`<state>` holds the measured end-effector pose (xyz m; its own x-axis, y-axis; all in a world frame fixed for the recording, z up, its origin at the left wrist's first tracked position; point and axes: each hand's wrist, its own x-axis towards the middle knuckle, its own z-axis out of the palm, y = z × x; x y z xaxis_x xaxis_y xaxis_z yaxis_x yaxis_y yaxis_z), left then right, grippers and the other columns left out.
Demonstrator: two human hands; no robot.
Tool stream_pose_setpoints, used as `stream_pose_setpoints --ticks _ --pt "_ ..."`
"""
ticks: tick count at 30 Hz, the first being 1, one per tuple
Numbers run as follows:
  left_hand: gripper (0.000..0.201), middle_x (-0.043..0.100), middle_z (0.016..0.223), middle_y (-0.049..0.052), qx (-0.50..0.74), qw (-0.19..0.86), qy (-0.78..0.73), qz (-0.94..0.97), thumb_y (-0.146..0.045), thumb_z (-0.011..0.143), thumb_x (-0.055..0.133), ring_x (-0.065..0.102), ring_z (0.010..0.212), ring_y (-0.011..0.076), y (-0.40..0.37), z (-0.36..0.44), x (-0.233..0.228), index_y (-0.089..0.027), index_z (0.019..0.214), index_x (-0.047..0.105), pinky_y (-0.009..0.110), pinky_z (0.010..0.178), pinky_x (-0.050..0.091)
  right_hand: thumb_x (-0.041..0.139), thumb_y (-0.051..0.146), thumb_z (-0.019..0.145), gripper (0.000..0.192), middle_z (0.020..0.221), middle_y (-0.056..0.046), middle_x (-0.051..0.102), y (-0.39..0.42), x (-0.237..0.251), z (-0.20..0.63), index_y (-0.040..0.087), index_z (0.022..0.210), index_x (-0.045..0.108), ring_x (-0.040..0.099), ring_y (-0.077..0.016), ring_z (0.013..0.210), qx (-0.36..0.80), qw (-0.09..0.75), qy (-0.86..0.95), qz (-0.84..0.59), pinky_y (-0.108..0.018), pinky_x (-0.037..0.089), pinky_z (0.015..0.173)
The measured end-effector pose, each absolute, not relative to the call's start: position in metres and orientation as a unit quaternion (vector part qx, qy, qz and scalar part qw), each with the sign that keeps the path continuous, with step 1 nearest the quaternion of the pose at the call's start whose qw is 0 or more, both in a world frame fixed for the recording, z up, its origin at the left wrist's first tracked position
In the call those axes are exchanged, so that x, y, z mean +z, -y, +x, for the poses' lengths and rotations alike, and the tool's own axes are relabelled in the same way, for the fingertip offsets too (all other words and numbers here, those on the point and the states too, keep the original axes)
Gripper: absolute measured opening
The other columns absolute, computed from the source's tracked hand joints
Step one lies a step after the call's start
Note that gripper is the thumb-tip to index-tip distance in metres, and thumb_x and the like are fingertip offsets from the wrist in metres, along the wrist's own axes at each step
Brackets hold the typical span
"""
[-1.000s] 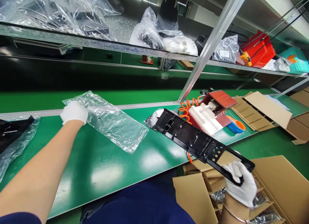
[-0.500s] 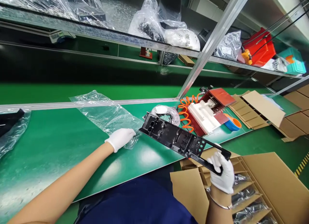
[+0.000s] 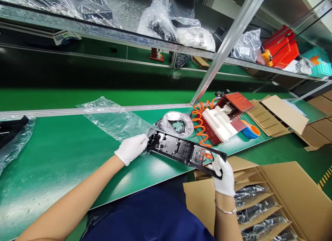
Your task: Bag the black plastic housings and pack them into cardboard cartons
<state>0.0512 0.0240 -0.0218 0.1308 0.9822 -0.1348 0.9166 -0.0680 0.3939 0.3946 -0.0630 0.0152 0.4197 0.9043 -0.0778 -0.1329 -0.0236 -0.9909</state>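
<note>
Black plastic panel frame centre, level above worktop: right hand gripping near end, left hand pinching far end at clear bag mouth, lined up for entry.

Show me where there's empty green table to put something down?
The biggest bare patch of the green table lies left of the left hand, between the clear plastic bag and the near edge. It is crowded on the right: the black plastic frame held by the right hand, the orange coiled hose and the white foam block.
</note>
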Motion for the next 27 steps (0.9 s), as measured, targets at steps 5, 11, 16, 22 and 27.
stream_pose_setpoints --ticks 5,11,16,22,27 --pt "0.026 0.069 0.084 0.001 0.108 0.195 -0.664 0.714 -0.031 0.097 0.035 0.061 0.076 0.0165 -0.017 0.056 -0.019 -0.023 0.086 0.058 0.027 0.068 0.037 0.074 0.045 0.076 0.049 0.048 0.011 0.026 0.061 0.009 0.379 0.023 0.058 0.035 0.029 -0.0068 0.041 0.455 0.625 0.303 -0.558 -0.023 0.044 0.048" --pt "0.028 0.070 0.083 0.002 0.195 0.181 -0.671 0.692 -0.033 0.096 0.037 0.062 0.074 0.0169 -0.022 0.055 -0.012 -0.022 0.089 0.062 0.027 0.068 0.040 0.077 0.042 0.071 0.038 0.047 0.010 0.032 0.061 0.006 0.372 0.023 0.061 0.045 0.031 -0.0080 0.042 0.468 0.610 0.291 -0.570 -0.028 0.053 0.055" --pt "0.026 0.069 0.079 0.002 0.150 0.206 -0.602 0.756 -0.033 0.095 0.041 0.060 0.072 0.0172 -0.011 0.068 -0.014 -0.022 0.082 0.062 0.028 0.069 0.040 0.071 0.039 0.075 0.028 0.046 0.010 0.029 0.061 0.004 0.360 0.025 0.065 0.049 0.028 -0.0091 0.041 0.465 0.621 0.282 -0.564 -0.029 0.054 0.056" --pt "0.030 0.063 0.072 0.003 0.206 0.217 -0.560 0.772 -0.033 0.096 0.039 0.056 0.066 0.0160 -0.001 0.085 -0.006 -0.021 0.075 0.057 0.029 0.067 0.040 0.072 0.036 0.077 0.040 0.048 0.011 0.027 0.056 -0.004 0.327 0.024 0.062 0.037 0.020 -0.0072 0.043 0.525 0.616 0.269 -0.523 -0.024 0.046 0.052" --pt "0.028 0.059 0.066 0.000 0.236 0.281 -0.500 0.784 -0.031 0.095 0.042 0.055 0.063 0.0153 0.013 0.108 -0.001 -0.022 0.072 0.055 0.029 0.063 0.040 0.074 0.036 0.077 0.040 0.049 0.012 0.029 0.045 -0.015 0.294 0.023 0.067 0.037 0.020 -0.0066 0.045 0.567 0.616 0.246 -0.489 -0.021 0.043 0.051"
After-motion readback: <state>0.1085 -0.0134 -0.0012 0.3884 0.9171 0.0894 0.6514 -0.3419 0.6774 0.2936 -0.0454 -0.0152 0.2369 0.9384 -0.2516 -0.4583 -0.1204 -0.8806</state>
